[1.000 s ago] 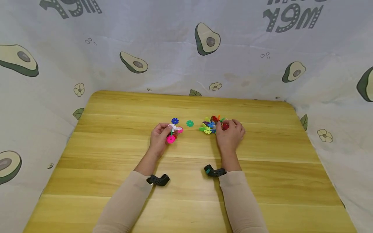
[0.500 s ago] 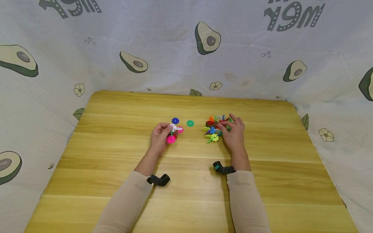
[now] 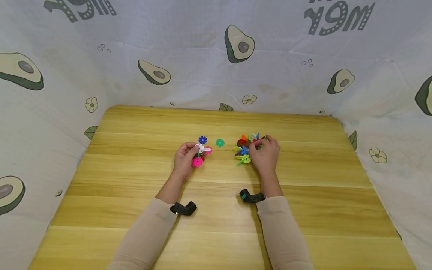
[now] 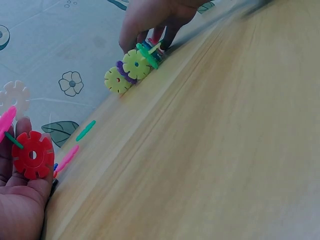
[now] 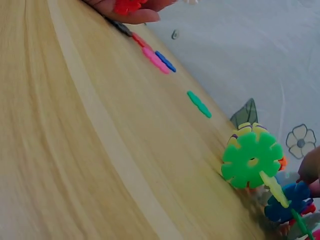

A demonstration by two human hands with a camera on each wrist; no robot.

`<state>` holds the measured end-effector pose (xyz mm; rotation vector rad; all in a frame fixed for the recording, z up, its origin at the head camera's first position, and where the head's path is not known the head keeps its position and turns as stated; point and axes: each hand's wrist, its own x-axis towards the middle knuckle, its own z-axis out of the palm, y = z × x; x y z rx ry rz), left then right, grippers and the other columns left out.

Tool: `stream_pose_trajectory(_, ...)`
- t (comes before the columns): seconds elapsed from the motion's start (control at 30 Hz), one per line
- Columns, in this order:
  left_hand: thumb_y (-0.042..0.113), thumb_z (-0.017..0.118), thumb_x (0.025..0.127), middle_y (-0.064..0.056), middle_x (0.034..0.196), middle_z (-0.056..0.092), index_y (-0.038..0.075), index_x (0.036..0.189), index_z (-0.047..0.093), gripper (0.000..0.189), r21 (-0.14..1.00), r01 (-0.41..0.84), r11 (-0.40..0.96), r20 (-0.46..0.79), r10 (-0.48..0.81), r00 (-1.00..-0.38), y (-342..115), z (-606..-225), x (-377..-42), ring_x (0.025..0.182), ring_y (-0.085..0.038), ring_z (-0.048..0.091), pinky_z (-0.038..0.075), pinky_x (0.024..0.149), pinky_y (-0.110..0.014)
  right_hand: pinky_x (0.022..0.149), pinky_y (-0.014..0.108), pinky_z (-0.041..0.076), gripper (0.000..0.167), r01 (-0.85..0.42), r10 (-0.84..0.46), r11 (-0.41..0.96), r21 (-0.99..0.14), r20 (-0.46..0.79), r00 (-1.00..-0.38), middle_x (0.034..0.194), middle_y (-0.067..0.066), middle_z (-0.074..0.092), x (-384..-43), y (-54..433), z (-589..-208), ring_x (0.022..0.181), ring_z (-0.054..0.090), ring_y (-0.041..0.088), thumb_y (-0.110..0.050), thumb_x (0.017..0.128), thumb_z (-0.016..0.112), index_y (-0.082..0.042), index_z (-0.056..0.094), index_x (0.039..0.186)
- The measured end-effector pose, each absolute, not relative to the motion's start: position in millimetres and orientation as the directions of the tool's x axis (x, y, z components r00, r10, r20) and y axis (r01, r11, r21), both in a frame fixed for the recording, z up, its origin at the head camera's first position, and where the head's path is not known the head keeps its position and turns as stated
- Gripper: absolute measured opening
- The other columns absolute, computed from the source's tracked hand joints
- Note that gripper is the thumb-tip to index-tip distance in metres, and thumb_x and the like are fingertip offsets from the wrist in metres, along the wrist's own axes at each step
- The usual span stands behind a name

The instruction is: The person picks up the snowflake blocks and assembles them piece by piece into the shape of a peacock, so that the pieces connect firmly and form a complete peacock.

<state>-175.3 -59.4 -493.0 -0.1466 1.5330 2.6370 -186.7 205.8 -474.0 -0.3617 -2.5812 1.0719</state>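
Observation:
Notched plastic snowflake discs are in both hands. My left hand [image 3: 183,159] holds a small joined group with a white disc [image 3: 200,148] and a pink disc [image 3: 197,161]; its red disc [image 4: 33,155] faces the left wrist camera. To the right, my right hand [image 3: 266,157] has its thumb and fingers curled on a larger cluster of joined discs [image 3: 243,150], multicoloured and standing at many angles. A green disc [image 5: 252,160] projects from that cluster in the right wrist view. The hand covers the cluster's right side, so exactly which disc the fingertips pinch is hidden.
Between the hands a loose teal disc [image 3: 220,143] lies flat on the wooden table [image 3: 216,225]. A dark blue disc [image 3: 202,140] and another pink disc [image 3: 209,150] lie beside the left-hand group. Avocado-printed cloth [image 3: 195,48] hangs behind the table.
The large cluster has turned under my right hand, bringing orange and brown discs into sight. Over the last half second hand and cluster shifted slightly left. My left hand stays still.

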Motion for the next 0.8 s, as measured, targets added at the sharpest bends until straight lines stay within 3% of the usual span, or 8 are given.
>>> stream_pose_trajectory(0.17,0.002,0.055,0.101,-0.001,0.087,0.065,0.01,0.097,0.061,0.01,0.858,-0.126,-0.498,-0.126,0.034,-0.991,-60,-494,-175,0.078,-0.012,0.072,0.064,0.073,-0.028,0.125,0.059,0.026,0.022,0.1,0.363,0.604,-0.791,0.162,-0.917,0.155,0.023,0.044,-187,203,-475,0.15,0.032,0.044,-0.016,0.096,0.062,0.004,0.068,0.091)
stream_pose_trajectory(0.3,0.003,0.055,0.102,-0.001,0.088,0.066,0.009,0.098,0.06,0.009,0.859,-0.133,-0.494,-0.132,0.037,-0.991,-60,-494,-175,0.076,-0.013,0.072,0.064,0.071,-0.027,0.127,0.053,0.026,0.02,0.103,0.377,0.42,-0.901,0.07,-0.923,0.159,0.013,0.044,-189,200,-472,0.152,0.033,0.038,-0.02,0.098,0.063,0.0,0.065,0.097)
stream_pose_trajectory(0.4,0.003,0.055,0.102,-0.001,0.088,0.064,0.009,0.098,0.06,0.008,0.866,-0.134,-0.482,-0.133,0.036,-0.99,-61,-493,-174,0.076,-0.013,0.072,0.064,0.071,-0.026,0.128,0.041,0.028,0.015,0.08,0.355,0.073,-0.994,-0.049,-0.934,0.158,0.013,0.045,-190,192,-468,0.153,0.034,0.032,-0.016,0.101,0.061,-0.008,0.064,0.089)
stream_pose_trajectory(0.53,0.004,0.057,0.101,-0.001,0.086,0.065,0.005,0.102,0.06,0.003,0.901,-0.126,-0.416,-0.127,0.024,-0.992,-60,-493,-173,0.077,-0.012,0.074,0.063,0.07,-0.024,0.113,0.023,0.044,0.029,0.068,0.233,-0.384,-0.921,-0.168,-0.958,0.155,0.012,0.048,-188,176,-466,0.142,0.045,0.022,-0.01,0.105,0.051,-0.018,0.061,0.078)
stream_pose_trajectory(0.6,0.004,0.058,0.101,0.001,0.086,0.067,0.003,0.104,0.059,0.003,0.924,-0.109,-0.366,-0.114,0.008,-0.993,-59,-492,-173,0.079,-0.011,0.075,0.063,0.071,-0.023,0.109,0.024,0.047,0.024,0.085,0.135,-0.499,-0.862,-0.175,-0.975,0.146,0.007,0.053,-185,169,-466,0.133,0.05,0.018,-0.014,0.105,0.049,-0.018,0.062,0.086)
stream_pose_trajectory(0.67,0.004,0.059,0.101,0.001,0.088,0.07,0.002,0.104,0.06,0.004,0.944,-0.083,-0.32,-0.091,-0.008,-0.996,-56,-491,-172,0.081,-0.01,0.075,0.062,0.072,-0.021,0.117,0.031,0.043,0.007,0.104,0.032,-0.616,-0.781,-0.157,-0.987,0.139,0.002,0.055,-182,162,-468,0.13,0.05,0.018,-0.017,0.101,0.056,-0.015,0.062,0.104)
stream_pose_trajectory(0.73,0.003,0.059,0.1,-0.001,0.091,0.072,0.0,0.104,0.06,0.005,0.956,-0.042,-0.29,-0.052,-0.028,-0.998,-53,-491,-171,0.083,-0.009,0.075,0.062,0.075,-0.02,0.128,0.038,0.029,0.042,0.144,-0.069,-0.735,-0.663,-0.138,-0.988,0.137,0.001,0.054,-180,156,-469,0.139,0.044,0.023,-0.015,0.089,0.069,-0.013,0.055,0.129)
stream_pose_trajectory(0.8,0.001,0.06,0.099,-0.006,0.095,0.073,-0.003,0.105,0.059,0.007,0.964,0.012,-0.265,0.001,-0.044,-0.999,-50,-490,-169,0.085,-0.008,0.073,0.061,0.077,-0.018,0.133,0.042,0.014,0.082,0.198,-0.159,-0.823,-0.533,-0.118,-0.98,0.149,0.004,0.048,-179,150,-471,0.151,0.031,0.026,-0.017,0.078,0.078,-0.012,0.039,0.15)
